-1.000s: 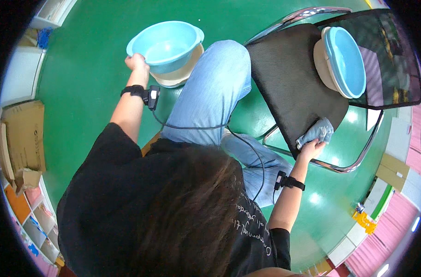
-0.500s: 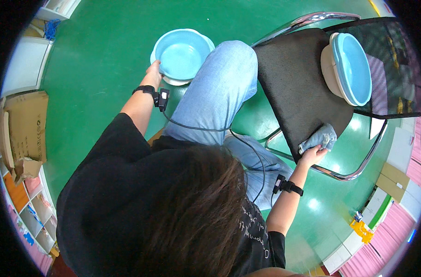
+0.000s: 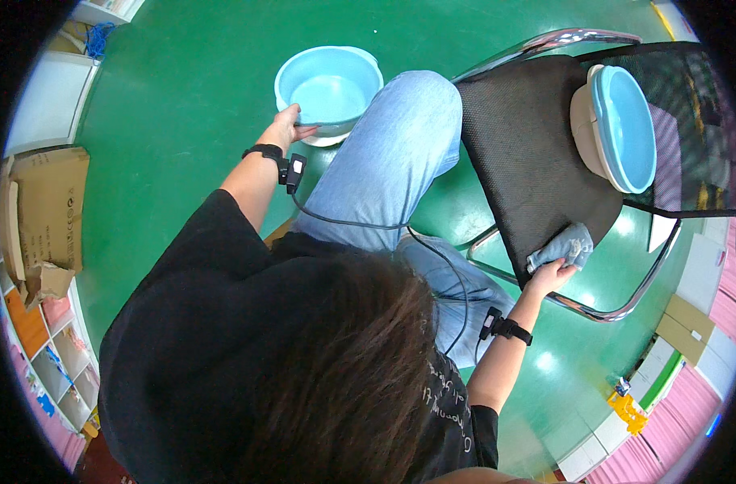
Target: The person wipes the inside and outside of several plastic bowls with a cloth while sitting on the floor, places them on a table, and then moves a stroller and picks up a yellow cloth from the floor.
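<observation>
closer to the knee (image 3: pixel 423 101) now, the left hand (image 3: pixel 290 127) and the blue bowl (image 3: pixel 329 87) have moved right since a second ago, and less of the cream bowl (image 3: pixel 324 140) under it shows. the left hand is at the near rim, fingers a bit spread; it is small in this view, so i cannot tell how tight they hold. the right hand (image 3: pixel 550 277) is closed on a grey-blue cloth (image 3: pixel 569 247) at the front corner of the black chair (image 3: pixel 525 145), same as before.

as far as i can judge, one part looks done: the other blue bowl (image 3: pixel 631 127) sits with the other cream bowl (image 3: pixel 587 133) up on the chair, with no hand on them. the pair by the knee still has a hand at it, so that part looks unfinished.

the knee stands between that pair and the chair. a black cord (image 3: pixel 360 223) runs across the jeans (image 3: pixel 360 177) and could catch. a cardboard box (image 3: pixel 52 214) is far off on the left, near some shelves (image 3: pixel 71 367).
</observation>
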Demonstrator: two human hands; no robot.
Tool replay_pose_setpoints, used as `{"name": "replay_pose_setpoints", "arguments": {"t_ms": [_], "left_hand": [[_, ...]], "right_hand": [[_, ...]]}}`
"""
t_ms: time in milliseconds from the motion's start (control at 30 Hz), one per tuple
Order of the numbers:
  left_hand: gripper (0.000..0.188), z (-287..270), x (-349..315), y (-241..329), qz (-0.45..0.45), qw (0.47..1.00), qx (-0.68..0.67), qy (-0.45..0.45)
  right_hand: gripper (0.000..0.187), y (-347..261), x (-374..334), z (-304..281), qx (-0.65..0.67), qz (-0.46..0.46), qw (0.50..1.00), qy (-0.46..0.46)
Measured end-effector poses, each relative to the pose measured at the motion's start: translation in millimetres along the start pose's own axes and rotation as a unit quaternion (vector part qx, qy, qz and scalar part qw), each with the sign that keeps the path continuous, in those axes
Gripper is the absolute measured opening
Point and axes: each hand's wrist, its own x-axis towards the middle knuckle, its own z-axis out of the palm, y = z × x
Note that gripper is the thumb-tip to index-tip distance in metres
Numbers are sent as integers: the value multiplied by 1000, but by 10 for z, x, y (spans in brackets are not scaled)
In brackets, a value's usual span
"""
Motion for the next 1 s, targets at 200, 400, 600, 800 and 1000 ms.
{"name": "replay_pose_setpoints", "arguments": {"t_ms": [200, 400, 600, 800, 1000], "left_hand": [[52, -161, 80, -98, -130, 991, -13, -20], [75, 136, -182, -234, -114, 991, 57, 36], [75, 344, -129, -52, -97, 990, 77, 66], [35, 447, -49, 563, 301, 939, 92, 142], [17, 1886, -2005, 1142, 610, 786, 12, -104]], "right_hand": [[42, -122, -81, 120, 34, 21, 999, -6], [43, -76, -60, 55, 43, 7, 999, -7], [33, 25, -60, 32, 10, -22, 999, 48], [39, -266, 51, 154, 101, 40, 994, -19], [35, -26, 457, 13, 204, 57, 977, 5]]}}
